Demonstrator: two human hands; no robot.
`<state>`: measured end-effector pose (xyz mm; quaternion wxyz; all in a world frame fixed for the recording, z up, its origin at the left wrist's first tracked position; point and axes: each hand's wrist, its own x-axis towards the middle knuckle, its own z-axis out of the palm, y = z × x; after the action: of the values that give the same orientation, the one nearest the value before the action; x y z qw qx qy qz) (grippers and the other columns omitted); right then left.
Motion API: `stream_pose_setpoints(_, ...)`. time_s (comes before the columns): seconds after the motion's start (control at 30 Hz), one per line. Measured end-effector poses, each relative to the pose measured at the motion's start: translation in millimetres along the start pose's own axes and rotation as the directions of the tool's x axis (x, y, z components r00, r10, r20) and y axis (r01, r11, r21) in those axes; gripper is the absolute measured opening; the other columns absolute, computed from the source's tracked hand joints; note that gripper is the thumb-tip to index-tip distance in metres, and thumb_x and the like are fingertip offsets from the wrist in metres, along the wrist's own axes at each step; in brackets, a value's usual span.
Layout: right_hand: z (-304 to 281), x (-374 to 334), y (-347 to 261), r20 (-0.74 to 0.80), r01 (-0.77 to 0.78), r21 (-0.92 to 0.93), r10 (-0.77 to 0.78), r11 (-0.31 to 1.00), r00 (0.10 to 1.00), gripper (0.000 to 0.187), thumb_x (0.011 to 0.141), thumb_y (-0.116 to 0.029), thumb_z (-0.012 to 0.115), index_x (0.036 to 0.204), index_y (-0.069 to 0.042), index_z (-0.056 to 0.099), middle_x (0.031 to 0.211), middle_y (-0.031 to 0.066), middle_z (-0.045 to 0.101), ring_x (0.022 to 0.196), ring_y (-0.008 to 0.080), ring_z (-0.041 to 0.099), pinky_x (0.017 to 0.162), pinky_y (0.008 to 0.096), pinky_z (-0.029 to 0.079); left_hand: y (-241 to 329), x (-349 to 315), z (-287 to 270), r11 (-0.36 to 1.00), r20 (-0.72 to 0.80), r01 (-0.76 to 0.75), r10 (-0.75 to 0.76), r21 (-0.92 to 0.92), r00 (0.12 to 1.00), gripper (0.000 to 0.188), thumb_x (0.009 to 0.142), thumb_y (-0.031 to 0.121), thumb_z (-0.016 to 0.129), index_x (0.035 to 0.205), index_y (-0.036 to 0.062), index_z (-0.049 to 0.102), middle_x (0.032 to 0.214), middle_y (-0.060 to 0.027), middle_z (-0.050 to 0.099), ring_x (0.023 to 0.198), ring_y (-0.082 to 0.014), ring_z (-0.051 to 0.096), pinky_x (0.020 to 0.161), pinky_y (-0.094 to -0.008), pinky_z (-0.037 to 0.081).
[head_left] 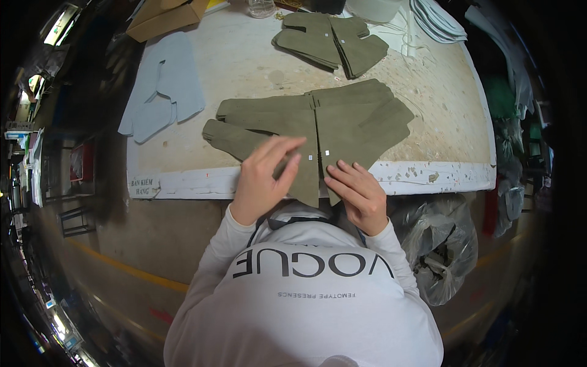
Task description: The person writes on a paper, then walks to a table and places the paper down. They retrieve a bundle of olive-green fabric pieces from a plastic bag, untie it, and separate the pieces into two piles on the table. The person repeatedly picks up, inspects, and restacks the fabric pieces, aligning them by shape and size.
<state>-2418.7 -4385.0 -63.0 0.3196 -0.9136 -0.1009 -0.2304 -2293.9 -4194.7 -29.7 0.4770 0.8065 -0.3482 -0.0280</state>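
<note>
Two stacks of olive-green cut pieces, which look like fabric or leather, lie side by side at the table's near edge. The left stack (269,116) and the right stack (367,119) have a narrow dark gap between them. Each bears a small white sticker close to that gap. Above the near part of the left stack is my left hand (260,180), its fingers bent and the thumb apart, with nothing visible in it. My right hand (361,194) lies with outstretched fingers on the lower corner of the right stack. Both stacks overhang the edge slightly.
Farther back sit more olive pieces (361,52). Pale blue-grey cut pieces (177,67) lie at the left, near a cardboard box (168,18). White layered sheets (437,21) rest at the far right. A clear plastic bag (455,263) with scraps stands below the table's right side.
</note>
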Motion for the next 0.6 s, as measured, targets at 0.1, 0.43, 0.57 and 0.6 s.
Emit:
stream_pose_setpoints(0.1,0.1,-4.6,1.1,0.035,0.009,0.007,-0.009,1.0,0.999,0.041,0.075,0.002,0.066,0.113,-0.01,0.071,0.119,0.0078,0.068,0.116,0.0284,0.063,0.099,0.0433,0.049,-15.8,25.1,0.9,0.935,-0.055,-0.119,0.145,0.333,0.988,0.031,0.084,0.01,0.067,0.114,0.0044,0.066,0.113,-0.0096,0.064,0.106,-0.0299,0.058,0.092,-0.0407,0.046)
stream_pose_setpoints(0.43,-8.4,8.7,-4.6,0.137,0.081,0.118,-0.097,0.99,0.986,0.041,0.073,-0.008,0.071,0.115,-0.01,0.069,0.125,0.0111,0.063,0.12,0.0302,0.059,0.1,0.0409,0.047,-27.0,42.4,-1.8,0.87,-0.07,-0.073,0.122,0.487,0.99,0.034,0.08,0.022,0.073,0.112,0.0132,0.066,0.105,-0.004,0.059,0.107,-0.0255,0.054,0.098,-0.0435,0.035)
stream_pose_setpoints(0.57,-21.0,17.8,-0.1,-0.012,0.03,0.139,-0.028,0.99,1.0,0.035,0.078,-0.016,0.071,0.112,-0.01,0.07,0.102,0.0104,0.062,0.097,0.0279,0.059,0.08,0.0381,0.045,-11.7,28.2,4.2,0.892,0.099,-0.2,0.175,0.406,0.98,0.042,0.083,0.029,0.072,0.121,0.0137,0.064,0.13,-0.0048,0.056,0.128,-0.029,0.047,0.11,-0.0497,0.027)
stream_pose_setpoints(0.6,-19.6,21.5,1.5,0.018,-0.063,0.015,0.063,0.998,0.998,0.035,0.079,-0.016,0.071,0.113,-0.01,0.07,0.1,0.0099,0.06,0.096,0.027,0.058,0.078,0.0382,0.044,-8.5,24.9,9.3,0.877,0.164,-0.225,0.17,0.425,0.972,0.046,0.083,0.031,0.071,0.125,0.0143,0.062,0.135,-0.0044,0.053,0.133,-0.0292,0.042,0.111,-0.0534,0.024)
